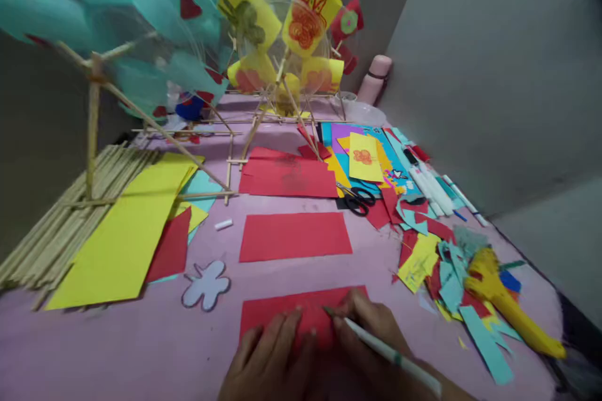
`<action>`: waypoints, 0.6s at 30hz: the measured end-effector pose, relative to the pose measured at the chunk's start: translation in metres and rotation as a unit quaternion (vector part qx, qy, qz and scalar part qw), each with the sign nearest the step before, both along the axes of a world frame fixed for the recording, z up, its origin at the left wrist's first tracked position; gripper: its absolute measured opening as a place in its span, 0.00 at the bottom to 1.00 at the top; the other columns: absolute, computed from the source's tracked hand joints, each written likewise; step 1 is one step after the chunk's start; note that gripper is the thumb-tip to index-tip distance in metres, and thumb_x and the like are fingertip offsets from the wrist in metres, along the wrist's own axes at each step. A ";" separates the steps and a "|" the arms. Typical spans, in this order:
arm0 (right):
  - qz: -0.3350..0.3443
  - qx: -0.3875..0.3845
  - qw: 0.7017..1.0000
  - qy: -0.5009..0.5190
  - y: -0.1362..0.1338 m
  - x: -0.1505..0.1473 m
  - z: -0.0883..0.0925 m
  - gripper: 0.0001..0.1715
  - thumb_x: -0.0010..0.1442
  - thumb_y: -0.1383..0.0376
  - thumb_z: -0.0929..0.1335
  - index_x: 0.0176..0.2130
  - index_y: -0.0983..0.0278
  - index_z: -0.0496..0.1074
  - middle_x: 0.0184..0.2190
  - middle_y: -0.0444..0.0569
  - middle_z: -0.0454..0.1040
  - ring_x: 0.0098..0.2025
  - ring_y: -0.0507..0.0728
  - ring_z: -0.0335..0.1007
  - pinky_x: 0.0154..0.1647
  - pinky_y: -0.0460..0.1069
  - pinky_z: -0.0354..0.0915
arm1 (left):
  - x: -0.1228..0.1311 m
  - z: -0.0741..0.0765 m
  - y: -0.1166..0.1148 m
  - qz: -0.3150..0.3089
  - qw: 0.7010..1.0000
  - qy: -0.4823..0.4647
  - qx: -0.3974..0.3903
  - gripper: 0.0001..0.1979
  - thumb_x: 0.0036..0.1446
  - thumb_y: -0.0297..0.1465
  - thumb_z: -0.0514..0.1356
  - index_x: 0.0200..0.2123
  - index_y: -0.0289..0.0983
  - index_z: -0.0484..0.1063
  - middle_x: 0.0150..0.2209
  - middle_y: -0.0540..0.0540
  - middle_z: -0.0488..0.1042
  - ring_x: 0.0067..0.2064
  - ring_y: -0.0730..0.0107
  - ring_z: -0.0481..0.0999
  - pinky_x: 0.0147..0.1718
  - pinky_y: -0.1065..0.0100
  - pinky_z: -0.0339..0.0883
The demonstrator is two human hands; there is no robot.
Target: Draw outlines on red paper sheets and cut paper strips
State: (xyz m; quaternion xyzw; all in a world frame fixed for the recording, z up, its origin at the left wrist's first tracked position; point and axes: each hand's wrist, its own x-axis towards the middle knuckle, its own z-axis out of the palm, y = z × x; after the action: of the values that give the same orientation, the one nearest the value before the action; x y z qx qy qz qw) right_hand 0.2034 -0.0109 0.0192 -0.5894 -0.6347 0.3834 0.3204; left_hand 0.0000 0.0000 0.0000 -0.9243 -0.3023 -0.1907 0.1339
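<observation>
A red paper rectangle (pixel 305 302) lies on the pink table in front of me. My left hand (pixel 273 351) rests on it with the fingers stretched out. In my right hand (pixel 371 332) is a white marker (pixel 395 357) with a green band, its tip touching or just above the paper near the top middle. A second red paper strip (pixel 295 237) lies just beyond, with a stack of red strips (pixel 286 172) behind it. Left of the paper is a butterfly-shaped paper cutout (pixel 207 286) with a dark outline.
Bamboo sticks (pixel 61 219) and yellow paper strips (pixel 122 232) lie at left. Paper pinwheels on stick frames (pixel 282 75) stand at the back. At right are black-handled scissors (pixel 358 200), coloured scraps (pixel 451 282), a yellow glue gun (pixel 517 310) and several markers (pixel 430 188).
</observation>
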 end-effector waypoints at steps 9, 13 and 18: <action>0.017 0.005 1.000 -0.009 0.003 0.000 0.000 0.06 0.58 0.65 0.59 0.28 0.59 0.55 0.17 0.35 0.55 0.17 0.49 0.51 0.18 0.44 0.47 | 0.001 -0.004 -0.007 0.028 0.999 -0.008 -0.045 0.16 0.64 0.41 0.50 0.51 0.45 0.67 0.48 0.47 0.74 0.47 0.64 0.71 0.46 0.65 0.59; 0.019 0.017 0.999 -0.033 0.003 0.000 -0.001 0.05 0.56 0.66 0.59 0.29 0.59 0.55 0.17 0.35 0.56 0.17 0.49 0.53 0.18 0.44 0.48 | 0.004 -0.005 -0.010 0.056 0.997 -0.028 -0.042 0.16 0.65 0.40 0.48 0.50 0.43 0.68 0.48 0.45 0.73 0.47 0.62 0.71 0.47 0.62 0.59; -0.003 0.020 0.999 -0.049 0.003 -0.002 0.000 0.06 0.57 0.66 0.58 0.28 0.59 0.55 0.16 0.35 0.56 0.16 0.49 0.53 0.18 0.44 0.47 | 0.000 -0.001 -0.005 0.018 0.999 -0.006 -0.029 0.15 0.64 0.41 0.50 0.49 0.44 0.68 0.49 0.46 0.73 0.45 0.64 0.72 0.45 0.65 0.60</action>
State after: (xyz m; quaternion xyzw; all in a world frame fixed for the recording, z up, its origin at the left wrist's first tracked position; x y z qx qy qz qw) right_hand 0.2017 -0.0083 0.0193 -0.6027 -0.6559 0.3399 0.3017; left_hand 0.0004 -0.0053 -0.0014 -0.9211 -0.3247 -0.1852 0.1086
